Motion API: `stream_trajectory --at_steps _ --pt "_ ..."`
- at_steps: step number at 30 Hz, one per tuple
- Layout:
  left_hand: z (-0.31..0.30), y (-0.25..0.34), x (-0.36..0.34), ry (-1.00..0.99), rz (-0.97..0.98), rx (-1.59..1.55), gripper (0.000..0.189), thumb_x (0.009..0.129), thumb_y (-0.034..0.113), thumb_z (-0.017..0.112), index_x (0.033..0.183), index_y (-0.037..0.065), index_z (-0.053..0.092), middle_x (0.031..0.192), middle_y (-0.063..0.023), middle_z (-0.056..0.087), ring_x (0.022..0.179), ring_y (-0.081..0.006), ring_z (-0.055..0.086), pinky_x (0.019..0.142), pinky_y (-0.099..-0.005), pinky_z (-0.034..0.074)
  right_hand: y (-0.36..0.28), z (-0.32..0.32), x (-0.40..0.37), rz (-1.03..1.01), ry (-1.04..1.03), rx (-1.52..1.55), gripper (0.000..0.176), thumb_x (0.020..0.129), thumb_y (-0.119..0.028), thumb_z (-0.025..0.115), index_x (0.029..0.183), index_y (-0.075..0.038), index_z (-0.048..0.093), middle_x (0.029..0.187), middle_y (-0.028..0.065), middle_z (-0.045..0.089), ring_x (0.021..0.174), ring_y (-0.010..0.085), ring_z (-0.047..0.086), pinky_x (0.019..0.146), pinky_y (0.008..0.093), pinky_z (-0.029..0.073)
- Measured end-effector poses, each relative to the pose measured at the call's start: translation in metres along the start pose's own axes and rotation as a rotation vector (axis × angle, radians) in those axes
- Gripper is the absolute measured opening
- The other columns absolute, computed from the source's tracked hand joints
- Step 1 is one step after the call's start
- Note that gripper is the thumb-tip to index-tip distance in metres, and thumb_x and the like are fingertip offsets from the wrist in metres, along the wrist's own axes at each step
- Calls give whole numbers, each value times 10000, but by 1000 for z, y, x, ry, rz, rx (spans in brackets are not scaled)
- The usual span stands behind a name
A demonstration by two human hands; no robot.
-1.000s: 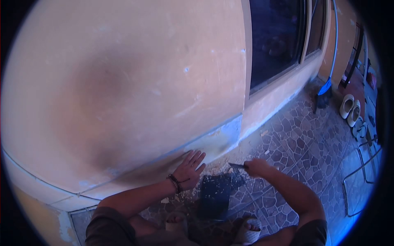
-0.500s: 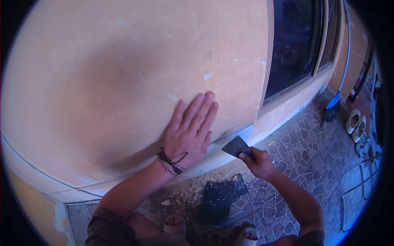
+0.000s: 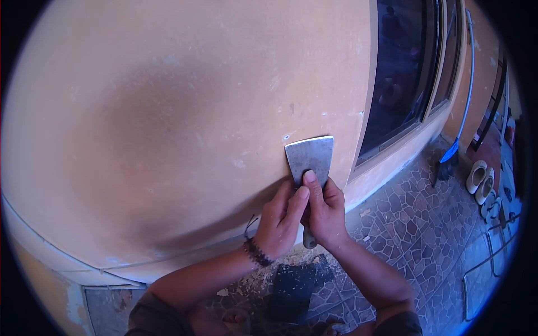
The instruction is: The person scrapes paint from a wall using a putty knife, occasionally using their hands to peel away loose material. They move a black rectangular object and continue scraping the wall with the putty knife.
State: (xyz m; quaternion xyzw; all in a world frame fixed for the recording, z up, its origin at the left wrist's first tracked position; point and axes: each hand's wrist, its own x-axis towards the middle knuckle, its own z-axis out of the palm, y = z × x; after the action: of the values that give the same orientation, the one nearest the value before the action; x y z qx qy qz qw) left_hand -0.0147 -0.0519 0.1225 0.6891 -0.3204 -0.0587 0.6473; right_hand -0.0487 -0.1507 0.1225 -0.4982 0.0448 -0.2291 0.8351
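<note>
A metal paint scraper (image 3: 311, 158) points upward in front of the peach-painted wall (image 3: 224, 112), its wide edge close to a small chipped spot. My right hand (image 3: 327, 215) is closed round the handle, thumb lying on the lower blade, and the handle's end sticks out below the palm. From the left, my left hand (image 3: 282, 218) grips the same scraper, its thumb beside the right thumb and its other fingers partly hidden behind the tool. A dark beaded bracelet (image 3: 256, 252) circles my left wrist.
Below, a dark flat sheet (image 3: 291, 294) lies on the stone-patterned floor (image 3: 403, 235) among pale scrapings. A dark-paned window (image 3: 395, 73) is at right. Beyond it stand a blue broom (image 3: 450, 151), pale shoes (image 3: 480, 182) and a metal-tube frame (image 3: 476, 269).
My left hand has left the wall and come down onto the scraper. My right hand has moved up and left, turning the blade upright against the wall's view.
</note>
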Motion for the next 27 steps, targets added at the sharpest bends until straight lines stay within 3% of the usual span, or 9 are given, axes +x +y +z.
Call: stream_trajectory --at_steps 2,5,10,15,22,27 --pt "11 4 5 30 -81 -118 396 1012 346 347 1068 4 538 817 15 546 738 -67 511 670 -229 439 1 0 1 -32 6 -30 274 945 -297 548 922 -25 572 692 -33 549 545 4 433 447 176 344" --pt "27 -3 18 194 86 -142 402 1013 356 342 963 14 548 772 26 515 712 -56 476 629 -223 408 -9 2 1 -90 15 -114 278 951 -279 542 960 -5 584 760 -9 590 652 16 485 535 185 408" --pt "25 24 32 222 156 -117 434 1013 367 335 876 15 548 786 9 542 739 -57 482 644 -225 411 -29 17 14 -187 14 -172 279 956 -254 534 968 19 589 844 26 628 794 38 515 673 204 450" --pt "36 2 16 316 94 -45 445 1007 342 369 897 -32 584 781 -78 614 753 -90 534 663 -271 453 -13 2 4 -186 18 -262 277 958 -240 529 964 30 590 845 33 629 794 50 522 676 225 457" --pt "35 12 22 270 66 -126 451 1006 363 365 846 -2 575 756 -7 572 721 -62 507 643 -233 437 -20 4 2 -169 38 -266 309 962 -261 519 981 41 584 844 46 631 787 60 529 676 231 462" --pt "36 8 15 292 32 -85 451 1005 363 371 833 0 576 746 -2 568 702 -59 500 628 -231 434 -8 1 -4 -158 65 -191 307 963 -261 516 956 40 578 843 45 623 786 62 522 670 232 457"
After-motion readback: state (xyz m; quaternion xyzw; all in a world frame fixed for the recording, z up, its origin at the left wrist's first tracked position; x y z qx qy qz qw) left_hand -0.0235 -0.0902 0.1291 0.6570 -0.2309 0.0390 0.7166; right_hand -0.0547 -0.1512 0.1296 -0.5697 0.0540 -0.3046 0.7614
